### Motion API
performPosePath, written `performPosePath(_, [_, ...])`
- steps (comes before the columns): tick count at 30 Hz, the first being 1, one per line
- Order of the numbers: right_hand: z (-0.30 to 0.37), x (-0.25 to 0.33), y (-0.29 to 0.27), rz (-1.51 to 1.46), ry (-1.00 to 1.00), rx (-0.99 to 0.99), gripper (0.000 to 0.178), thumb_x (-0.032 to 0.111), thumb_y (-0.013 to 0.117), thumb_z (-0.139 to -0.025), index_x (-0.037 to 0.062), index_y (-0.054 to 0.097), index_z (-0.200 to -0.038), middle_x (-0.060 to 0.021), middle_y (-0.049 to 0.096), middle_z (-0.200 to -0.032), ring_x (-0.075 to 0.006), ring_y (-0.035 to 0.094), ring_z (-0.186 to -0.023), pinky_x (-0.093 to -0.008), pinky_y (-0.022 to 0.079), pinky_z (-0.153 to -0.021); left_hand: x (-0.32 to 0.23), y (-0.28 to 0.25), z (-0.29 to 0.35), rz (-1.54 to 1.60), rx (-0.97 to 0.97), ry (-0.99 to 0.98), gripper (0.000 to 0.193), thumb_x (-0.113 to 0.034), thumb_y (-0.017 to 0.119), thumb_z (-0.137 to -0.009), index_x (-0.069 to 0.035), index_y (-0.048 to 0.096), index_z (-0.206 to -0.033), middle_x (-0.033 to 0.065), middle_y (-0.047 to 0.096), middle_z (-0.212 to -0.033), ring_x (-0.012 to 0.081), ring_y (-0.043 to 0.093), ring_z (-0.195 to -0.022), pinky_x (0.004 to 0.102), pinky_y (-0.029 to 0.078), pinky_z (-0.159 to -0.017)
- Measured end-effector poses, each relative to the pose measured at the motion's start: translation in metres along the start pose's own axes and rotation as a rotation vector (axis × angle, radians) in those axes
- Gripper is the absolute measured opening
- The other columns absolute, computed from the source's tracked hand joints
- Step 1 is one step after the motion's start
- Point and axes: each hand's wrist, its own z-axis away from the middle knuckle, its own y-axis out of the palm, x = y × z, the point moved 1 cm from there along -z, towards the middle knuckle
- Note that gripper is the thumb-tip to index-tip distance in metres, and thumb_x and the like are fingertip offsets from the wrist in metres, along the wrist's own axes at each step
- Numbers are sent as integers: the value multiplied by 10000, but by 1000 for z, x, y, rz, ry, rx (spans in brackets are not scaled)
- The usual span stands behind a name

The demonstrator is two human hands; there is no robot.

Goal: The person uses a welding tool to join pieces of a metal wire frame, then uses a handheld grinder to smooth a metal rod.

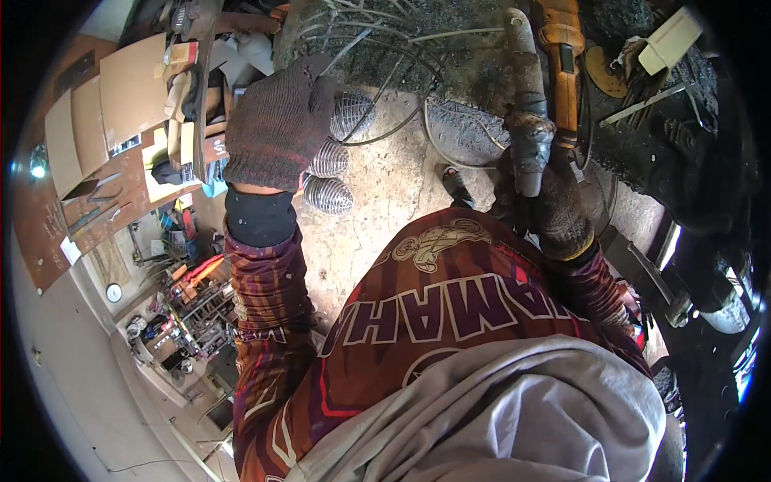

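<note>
My left hand (277, 124), in a dark knitted work glove, is raised at the left with its back toward me. Its fingers are hidden behind the glove. Just past it, lower down, show several rounded grey pieces with ridged sides (328, 195); whether the hand touches them I cannot tell. My right hand (562, 213), also gloved, is closed about the near end of a grey tube wrapped in tape (528, 104), which points away from me. Right beside the tube lies an orange power tool (562, 68) with a long body.
Loose cables (385, 132) loop over the dark, gritty surface ahead. A foot in a sandal (456, 185) shows on the pale floor (385, 209). Cardboard sheets (132, 84) stand at the left, above a cluttered tool area (193, 313). Metal rods and scraps (650, 104) lie at the right.
</note>
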Motion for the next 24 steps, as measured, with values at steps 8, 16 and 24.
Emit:
performPosePath(8, [-2, 12, 14, -242, 172, -155, 365, 367, 615, -1008, 50, 597, -1188, -68, 657, -864, -184, 655, -658, -331, 552, -557, 0, 2, -1, 24, -33, 19, 250, -194, 642, -966, -62, 705, -1169, 184, 711, -882, 363, 713, -769, 421, 561, -665])
performPosePath(16, [-3, 5, 6, -348, 268, -104, 604, 384, 718, -967, 81, 479, -1432, -30, 645, -1025, -125, 646, -791, -276, 565, -688, 6, 1, 0, -219, 55, 181, 238, -165, 629, -979, -57, 688, -1183, 174, 716, -1012, 350, 717, -831, 409, 569, -674])
performPosePath(24, [-4, 11, 10, -342, 252, -55, 548, 370, 707, -974, 100, 499, -1404, -1, 628, -1014, -107, 634, -779, -263, 554, -670, 3, 2, 1, -54, 89, -24, 235, -119, 650, -956, -52, 681, -1180, 143, 710, -1073, 316, 724, -852, 383, 576, -687])
